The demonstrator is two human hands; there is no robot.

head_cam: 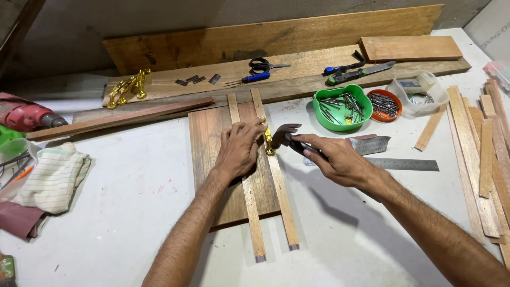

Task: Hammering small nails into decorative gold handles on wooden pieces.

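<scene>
Gold ornate metal handle (pixel 268 139) on thin wooden strip (pixel 273 170), frame centre, left hand (pixel 239 149) fingers pinching it, right hand (pixel 334 159) gripping dark claw hammer (pixel 287 135).

Two bare forearms in view, no sleeves anywhere up from the fingers to the frame edge. Left hand (pixel 240 149) and right hand (pixel 334 159): no gloves, rings or watch, nails short. Both forearms visibly hairy.
</scene>
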